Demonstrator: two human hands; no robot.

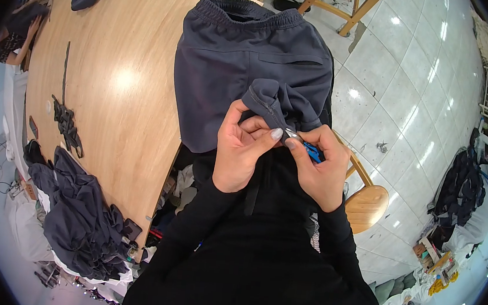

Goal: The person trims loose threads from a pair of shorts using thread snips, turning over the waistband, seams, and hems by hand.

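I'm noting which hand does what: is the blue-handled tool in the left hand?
No, the blue-handled tool is in the right hand, while the left hand pinches the dark shorts.

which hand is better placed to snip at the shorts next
Probably the right hand: it holds the blue-handled snips, metal end close to the leg hem of the dark shorts. The left hand grips that hem, so seems better for steadying it.

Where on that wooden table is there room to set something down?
The widest bare patch of the table lies between the dark shorts and the black straps, with heaped dark clothing at its near left. It's crowded at the shorts' leg, between the left hand and right hand with its blue-handled tool.
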